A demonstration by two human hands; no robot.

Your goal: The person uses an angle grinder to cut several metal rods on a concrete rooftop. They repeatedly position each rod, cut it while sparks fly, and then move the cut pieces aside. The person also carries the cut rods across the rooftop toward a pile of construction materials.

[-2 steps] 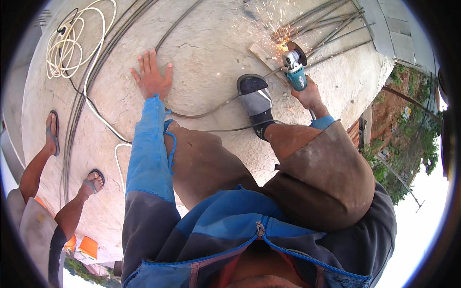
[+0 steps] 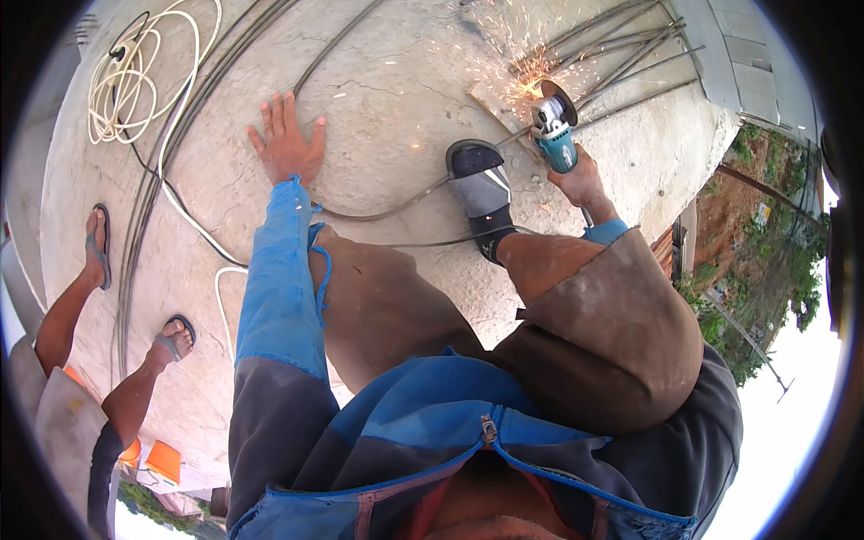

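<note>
My right hand (image 2: 576,175) grips a teal and silver angle grinder (image 2: 556,144), its dark disc (image 2: 558,101) tilted among a spray of orange sparks (image 2: 531,72) by a bundle of thin metal rods (image 2: 621,58). A short board (image 2: 490,108) lies under the rods beside the disc; the exact contact point is hidden by sparks. My left hand (image 2: 286,142) rests palm down on the cracked concrete (image 2: 378,126), fingers spread, near a dark cable (image 2: 396,205). My foot in a dark and grey shoe (image 2: 477,184) is planted just left of the grinder.
A coiled white cord (image 2: 126,90) and long dark cables (image 2: 128,297) lie at the left. Another person's sandalled feet (image 2: 173,337) stand there, with orange containers (image 2: 164,461) behind. The slab's edge (image 2: 724,144) drops toward earth and plants (image 2: 756,252) at the right.
The spark spray has changed shape, with streaks scattered differently. My hands and the grinder have barely shifted.
</note>
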